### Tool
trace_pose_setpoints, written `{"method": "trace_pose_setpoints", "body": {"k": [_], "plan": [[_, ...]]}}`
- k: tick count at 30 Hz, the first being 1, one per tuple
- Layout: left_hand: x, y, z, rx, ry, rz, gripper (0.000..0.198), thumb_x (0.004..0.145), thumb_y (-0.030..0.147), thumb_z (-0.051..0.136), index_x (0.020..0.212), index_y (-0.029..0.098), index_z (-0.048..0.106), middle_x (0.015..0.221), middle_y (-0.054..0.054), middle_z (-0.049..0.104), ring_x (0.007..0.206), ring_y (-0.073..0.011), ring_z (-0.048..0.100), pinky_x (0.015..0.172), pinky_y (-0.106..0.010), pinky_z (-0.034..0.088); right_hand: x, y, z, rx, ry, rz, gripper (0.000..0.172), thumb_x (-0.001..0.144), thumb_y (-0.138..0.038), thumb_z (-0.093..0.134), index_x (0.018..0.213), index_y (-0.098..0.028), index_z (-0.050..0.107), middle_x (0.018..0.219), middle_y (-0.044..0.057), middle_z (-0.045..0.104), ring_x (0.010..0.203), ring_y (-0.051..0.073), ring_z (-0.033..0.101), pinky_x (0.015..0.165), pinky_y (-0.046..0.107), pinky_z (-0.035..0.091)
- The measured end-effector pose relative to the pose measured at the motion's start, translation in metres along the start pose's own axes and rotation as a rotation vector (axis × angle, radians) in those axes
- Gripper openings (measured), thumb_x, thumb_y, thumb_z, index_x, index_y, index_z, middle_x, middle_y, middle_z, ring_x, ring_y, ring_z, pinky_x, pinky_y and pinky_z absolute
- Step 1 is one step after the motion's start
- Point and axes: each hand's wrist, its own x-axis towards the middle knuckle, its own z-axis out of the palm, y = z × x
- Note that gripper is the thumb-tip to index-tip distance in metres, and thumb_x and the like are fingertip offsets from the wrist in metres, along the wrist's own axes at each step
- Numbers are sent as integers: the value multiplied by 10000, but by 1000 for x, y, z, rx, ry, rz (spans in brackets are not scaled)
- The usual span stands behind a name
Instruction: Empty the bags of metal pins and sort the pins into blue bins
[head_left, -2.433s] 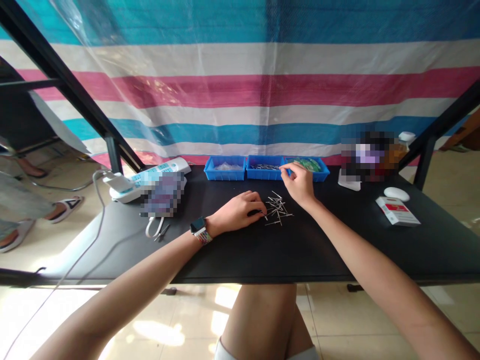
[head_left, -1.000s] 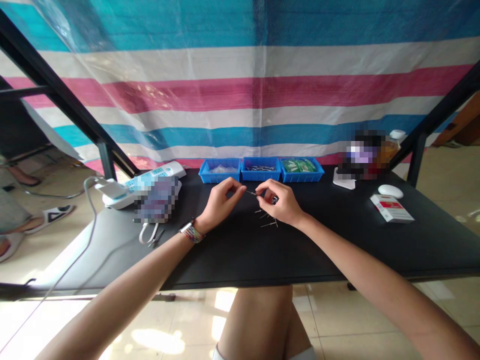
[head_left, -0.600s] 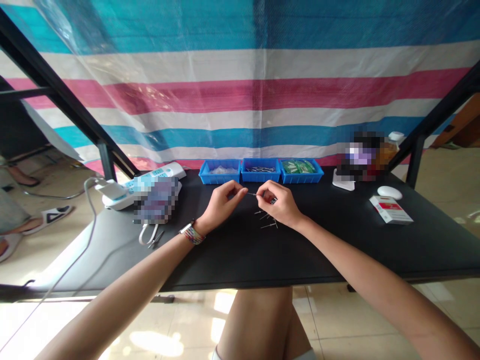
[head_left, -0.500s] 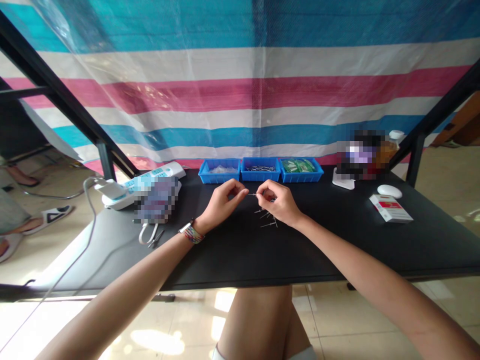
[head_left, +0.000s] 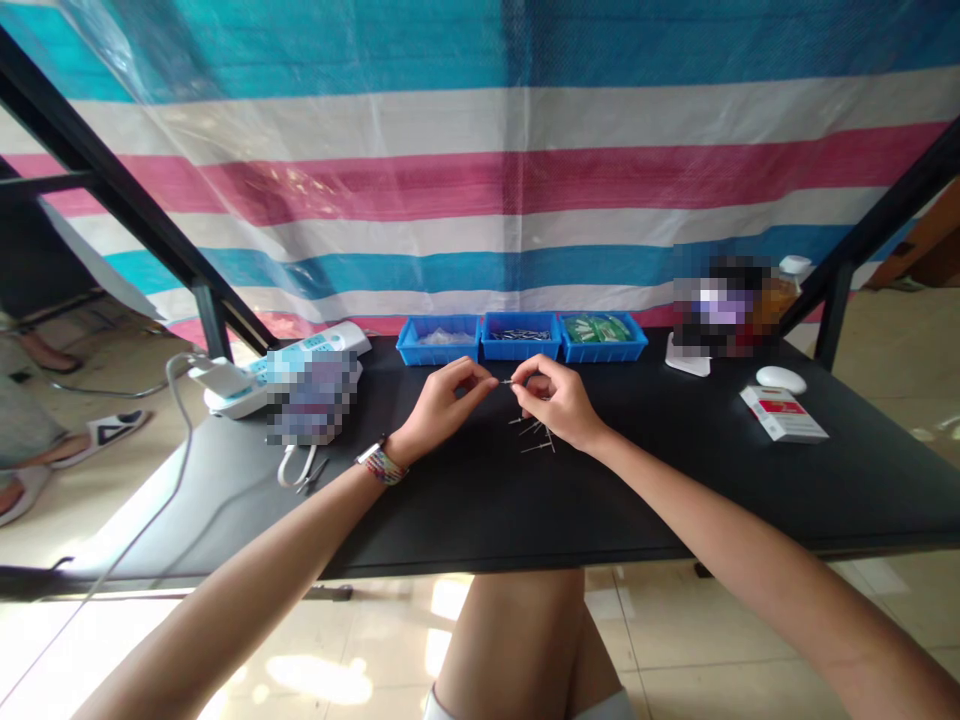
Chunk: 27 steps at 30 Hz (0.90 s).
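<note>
My left hand [head_left: 442,405] and my right hand [head_left: 559,400] are raised a little above the black table [head_left: 675,480], fingertips nearly meeting. Between them I pinch a thin metal pin [head_left: 507,381], held level. My left thumb and forefinger close on its left end, my right fingers on its right end. Under my right hand lie several loose metal pins [head_left: 536,436] on the table. A watch with a beaded strap sits on my left wrist.
Three blue bins [head_left: 521,337] stand in a row at the table's back edge. A white-and-blue device [head_left: 255,375] with a cable, small snips [head_left: 300,468], a white mouse [head_left: 780,379] and a red-white box [head_left: 784,413] lie around. Another person's sandalled feet [head_left: 82,435] show at left.
My right hand came back from the bins and my left lifted off the pin pile; both met over the table holding one pin. In the last half second they barely moved.
</note>
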Motion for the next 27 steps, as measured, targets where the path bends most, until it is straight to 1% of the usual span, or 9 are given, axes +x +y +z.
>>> {"method": "trace_pose_setpoints", "body": {"k": [6, 9, 11, 13, 16, 19, 21, 23, 27], "plan": [[-1, -1, 2, -12, -43, -12, 350, 1025, 471, 681, 831, 179, 682, 818, -22, 659, 760, -163, 577, 694, -293, 435, -1, -7, -1, -53, -9, -36, 106, 858, -281, 728, 844, -230, 635, 684, -22, 626, 552, 141, 602, 508, 261, 477], [-2, -3, 3, -29, -97, -63, 333, 1015, 512, 686, 974, 183, 716, 835, -19, 672, 754, -164, 590, 680, -289, 452, 3, -8, -4, -86, 16, -71, 107, 840, -270, 735, 814, -224, 642, 682, -19, 631, 550, 135, 591, 509, 258, 452], [-3, -3, 4, -19, -153, -89, 346, 987, 519, 720, 1103, 192, 719, 886, -23, 698, 773, -172, 627, 690, -290, 484, 10, -7, -10, -112, 83, -88, 110, 853, -289, 736, 821, -221, 655, 676, -19, 639, 528, 133, 581, 504, 260, 447], [-4, -3, 6, 39, -224, -65, 344, 958, 494, 759, 1148, 209, 732, 969, -40, 715, 829, -186, 668, 740, -304, 524, 20, -3, -17, -175, 202, -93, 122, 891, -325, 727, 849, -217, 688, 668, -13, 658, 495, 135, 566, 490, 269, 438], [-6, -2, 11, 171, -328, 40, 263, 948, 440, 776, 1123, 243, 779, 1045, -57, 716, 933, -219, 691, 841, -341, 553, 37, 8, -33, -338, 321, -117, 174, 957, -364, 689, 949, -212, 773, 835, 48, 775, 507, 148, 575, 512, 300, 456], [-6, -3, 14, 267, -378, 141, 143, 1002, 337, 696, 1068, 249, 787, 1046, -60, 720, 991, -235, 677, 896, -363, 544, 49, 21, -50, -478, 309, -195, 247, 998, -382, 641, 999, -209, 817, 1106, 118, 820, 707, 212, 687, 609, 335, 508], [-6, -4, 15, 284, -385, 163, 130, 1013, 260, 638, 1029, 237, 765, 1023, -57, 719, 984, -229, 669, 897, -361, 542, 50, 26, -59, -518, 364, -222, 299, 1020, -402, 607, 962, -199, 818, 1085, 131, 818, 794, 237, 708, 632, 335, 507], [-7, -7, 14, 261, -367, 135, 101, 982, 218, 639, 1014, 228, 735, 986, -46, 709, 941, -215, 669, 857, -339, 548, 48, 29, -64, -512, 415, -206, 335, 1032, -427, 588, 923, -195, 804, 998, 116, 801, 715, 208, 671, 594, 320, 480], [-6, -10, 11, 174, -273, 42, 204, 919, 208, 675, 1117, 218, 722, 953, -23, 703, 840, -181, 674, 778, -299, 550, 37, 24, -58, -459, 344, -178, 323, 1036, -414, 589, 870, -196, 759, 936, 76, 743, 531, 133, 522, 548, 314, 440]]}}
